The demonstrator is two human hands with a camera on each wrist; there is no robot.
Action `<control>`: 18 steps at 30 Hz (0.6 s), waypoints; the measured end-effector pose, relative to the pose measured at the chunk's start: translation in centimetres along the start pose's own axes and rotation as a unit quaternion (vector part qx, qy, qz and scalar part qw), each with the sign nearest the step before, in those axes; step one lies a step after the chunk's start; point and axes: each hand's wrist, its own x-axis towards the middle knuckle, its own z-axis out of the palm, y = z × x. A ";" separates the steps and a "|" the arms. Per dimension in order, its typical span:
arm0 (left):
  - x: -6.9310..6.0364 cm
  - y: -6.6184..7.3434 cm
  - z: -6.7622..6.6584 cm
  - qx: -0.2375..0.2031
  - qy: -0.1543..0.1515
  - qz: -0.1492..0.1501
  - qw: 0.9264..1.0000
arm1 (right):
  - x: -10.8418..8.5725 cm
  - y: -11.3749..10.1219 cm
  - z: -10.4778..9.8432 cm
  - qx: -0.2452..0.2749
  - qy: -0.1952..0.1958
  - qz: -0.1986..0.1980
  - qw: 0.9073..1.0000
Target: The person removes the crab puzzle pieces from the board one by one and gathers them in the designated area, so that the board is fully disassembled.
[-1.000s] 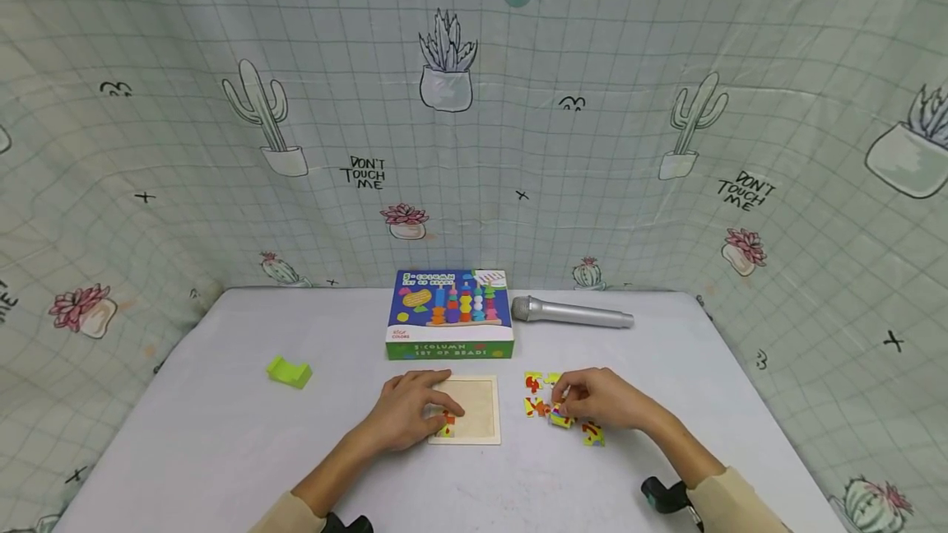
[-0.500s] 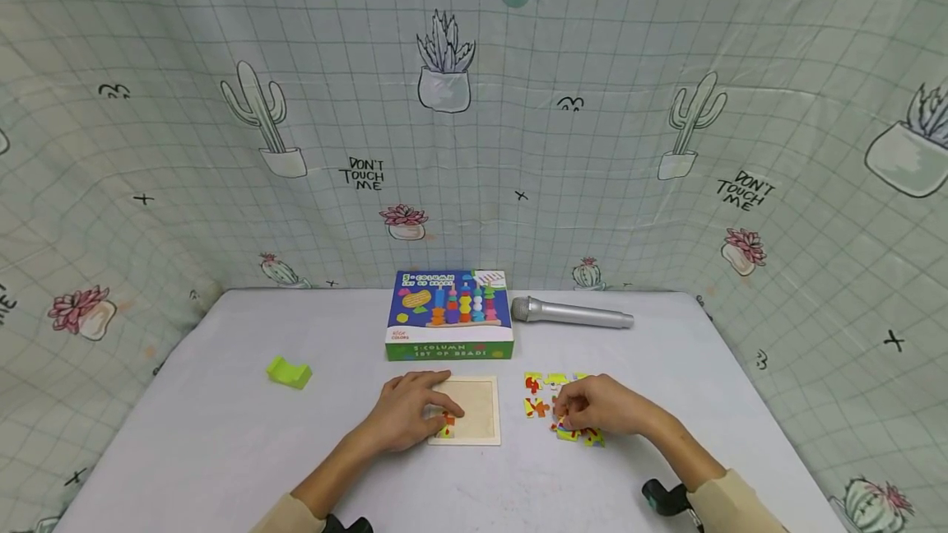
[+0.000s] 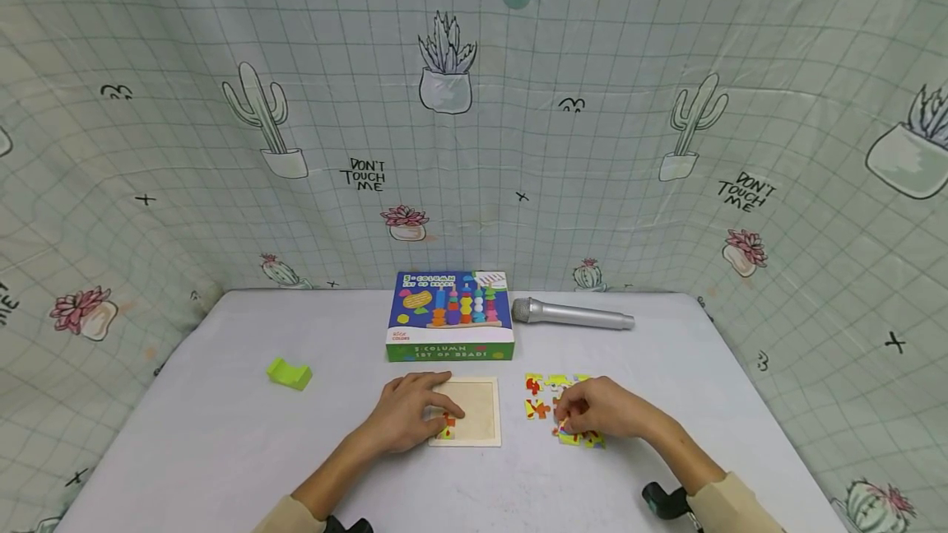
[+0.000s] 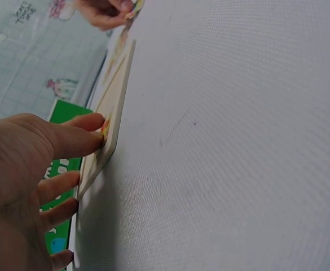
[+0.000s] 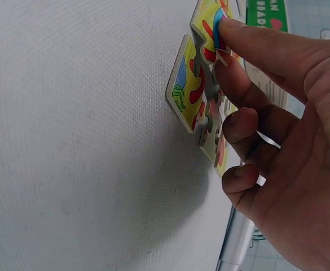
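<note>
My left hand [image 3: 403, 411] rests on a shallow wooden puzzle tray [image 3: 498, 414], fingers spread along its far left side. Its thumb and index finger touch a small red-and-yellow jigsaw piece [image 3: 448, 429] lying in the tray's lower left corner. To the right of the tray, my right hand [image 3: 606, 407] pinches a yellow jigsaw piece [image 5: 211, 35] between thumb and index finger. That piece is low over the table beside a corner piece [image 5: 185, 84] with blue and green print. Other loose pieces [image 3: 537, 410] lie near that hand, some partly hidden by it.
A bead-set box [image 3: 449, 315] stands behind the tray, with a silver microphone [image 3: 573, 315] to its right. On the left lies a bright green block [image 3: 289, 373]. A black strap-like object [image 3: 664, 498] is by the right forearm.
My right hand has shifted slightly towards me, bringing the pinched jigsaw piece beside the lower right corner piece. More of the far pieces now show. The left hand stays put.
</note>
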 end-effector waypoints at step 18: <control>0.1 -0.2 0.0 0.008 -0.005 0.000 1.000 | 0.1 -0.2 0.4 0.002 0.001 0.011 1.000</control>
